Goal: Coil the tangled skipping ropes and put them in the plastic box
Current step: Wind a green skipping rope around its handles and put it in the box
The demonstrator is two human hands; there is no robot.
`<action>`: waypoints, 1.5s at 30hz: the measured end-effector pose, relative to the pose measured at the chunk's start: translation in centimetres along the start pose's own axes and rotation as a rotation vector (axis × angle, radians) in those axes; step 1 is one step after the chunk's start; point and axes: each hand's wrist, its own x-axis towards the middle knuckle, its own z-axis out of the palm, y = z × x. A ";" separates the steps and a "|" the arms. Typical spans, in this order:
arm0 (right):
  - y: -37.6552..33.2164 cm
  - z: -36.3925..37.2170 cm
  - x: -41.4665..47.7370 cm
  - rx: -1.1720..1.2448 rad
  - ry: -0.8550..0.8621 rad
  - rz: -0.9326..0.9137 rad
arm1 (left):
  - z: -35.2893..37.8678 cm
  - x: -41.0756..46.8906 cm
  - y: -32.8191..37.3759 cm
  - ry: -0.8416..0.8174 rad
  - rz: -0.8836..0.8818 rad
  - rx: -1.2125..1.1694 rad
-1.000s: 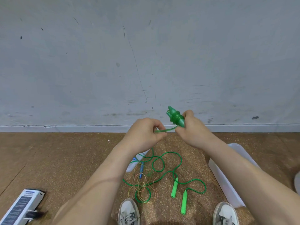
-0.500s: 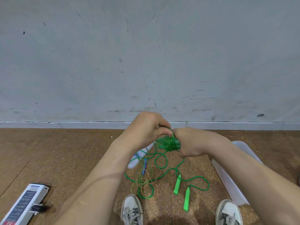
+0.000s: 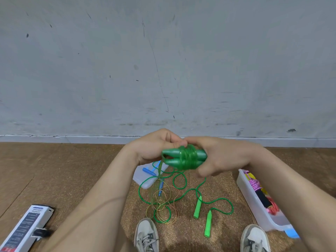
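A dark green skipping rope (image 3: 184, 157) is wound round its two handles, held in front of me above the floor. My right hand (image 3: 221, 157) grips the right end of the bundle. My left hand (image 3: 154, 147) pinches the rope at the bundle's top left. A short green tail hangs from it. On the floor below lie a bright green rope (image 3: 201, 206) with two handles, a thin orange-gold rope (image 3: 163, 202) and a blue-handled rope (image 3: 150, 171), all tangled. The plastic box (image 3: 254, 202) stands at the right, holding pink and red coiled ropes.
A white lid (image 3: 145, 180) lies under the blue handles. A white power strip (image 3: 25, 230) sits at the lower left. My two shoes (image 3: 146, 235) are at the bottom edge. A grey wall rises behind the brown floor.
The bundle dropped from upright to lying sideways between my hands. My left hand wound the last rope onto it, leaving a short tail. The view tilted down, showing the box's contents.
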 end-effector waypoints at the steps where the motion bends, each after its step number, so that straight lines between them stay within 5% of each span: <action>1: 0.2 0.0 0.1 0.139 0.026 -0.018 | 0.0 0.2 0.0 0.019 0.011 -0.008; 5: 0.7 0.6 1.0 0.556 0.103 -0.090 | 0.6 0.8 0.4 0.172 0.022 -0.050; 8: 0.8 0.5 1.5 0.777 0.216 -0.122 | 1.0 1.1 0.5 0.137 0.021 0.008; 13: 1.7 0.3 2.5 0.772 0.511 0.045 | 1.6 1.7 0.2 0.231 -0.057 0.528; 15: 2.4 -0.2 2.9 0.642 0.648 0.141 | 1.7 1.6 0.2 0.230 -0.065 0.807; 17: 3.1 -0.7 3.0 0.221 0.730 0.240 | 1.8 1.3 0.5 0.293 -0.005 0.983; 19: 3.5 -0.7 3.0 -0.179 0.648 0.313 | 2.1 1.0 1.1 0.379 0.101 1.126; 22: 3.5 0.2 3.2 -0.366 0.416 0.340 | 2.1 1.0 1.6 0.420 0.192 1.219; 26: 3.5 0.1 2.8 -0.431 0.237 0.288 | 2.4 1.1 1.7 0.433 0.267 1.086; 33: 2.8 -0.2 1.6 -0.195 0.148 0.144 | 2.2 1.2 1.2 0.445 0.166 0.501; 39: 1.3 -0.6 0.5 -0.092 -0.002 0.177 | 1.7 1.0 1.4 0.350 0.134 0.357; 45: 0.9 -0.7 0.0 -0.411 0.045 0.179 | 1.7 1.0 1.7 0.287 0.087 0.393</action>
